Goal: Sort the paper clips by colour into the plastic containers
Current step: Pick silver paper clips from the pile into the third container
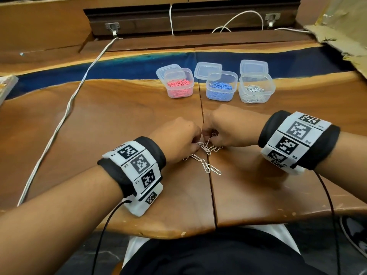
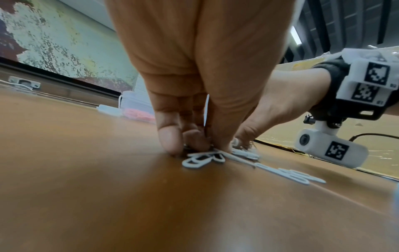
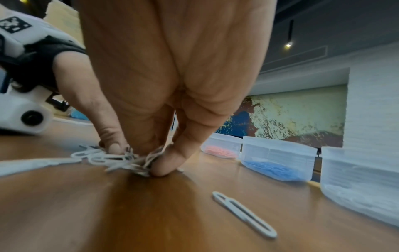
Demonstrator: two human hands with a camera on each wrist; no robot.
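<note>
Both hands, the left hand [image 1: 179, 140] and the right hand [image 1: 228, 128], pinched white paper clips [image 1: 204, 155] on the table [image 1: 119, 135] with curled fingers, apparently gathering the last colour; next they needed lifting into the white-clip container [image 1: 256, 88].

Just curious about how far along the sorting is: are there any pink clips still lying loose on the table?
No, the loose paper clips on the table all look white, and pink ones show only inside the left container.
</note>
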